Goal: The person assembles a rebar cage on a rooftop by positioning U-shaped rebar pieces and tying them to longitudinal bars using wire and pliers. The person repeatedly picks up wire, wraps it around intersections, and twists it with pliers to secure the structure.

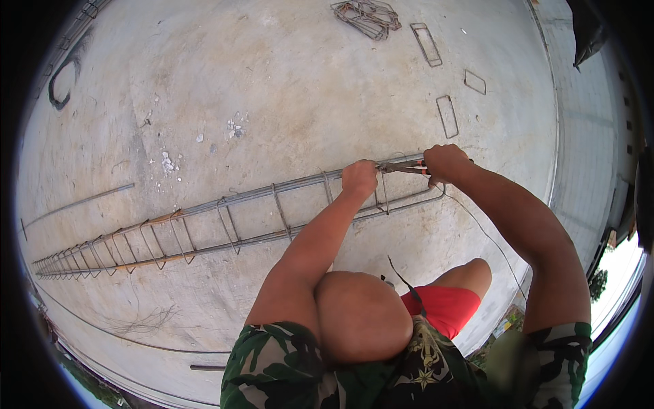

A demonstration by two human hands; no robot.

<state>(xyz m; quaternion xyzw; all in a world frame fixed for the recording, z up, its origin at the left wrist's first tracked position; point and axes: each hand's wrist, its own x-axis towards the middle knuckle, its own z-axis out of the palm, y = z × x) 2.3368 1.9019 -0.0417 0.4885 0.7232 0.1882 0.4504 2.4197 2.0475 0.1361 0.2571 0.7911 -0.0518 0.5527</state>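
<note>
A long rebar cage (300, 180) of steel bars and rectangular stirrups lies across the concrete floor, running from the far left to just in front of me. My right hand (446, 163) is closed round the orange-and-black handles of a pair of pliers (407, 167). The jaws of the pliers meet the upper bars beside a stirrup, close to the cage's right end. Just left of the jaws, my left hand (360, 178) grips those upper bars. Its fingertips are partly hidden, so any tie wire in them cannot be seen.
Several loose stirrups, such as one rectangle (447, 116), lie beyond my right hand, with a stirrup pile (368, 17) farther off. A thin wire (485, 232) trails right of the cage. White chips (235, 128) and a loose bar (88, 202) lie to the left.
</note>
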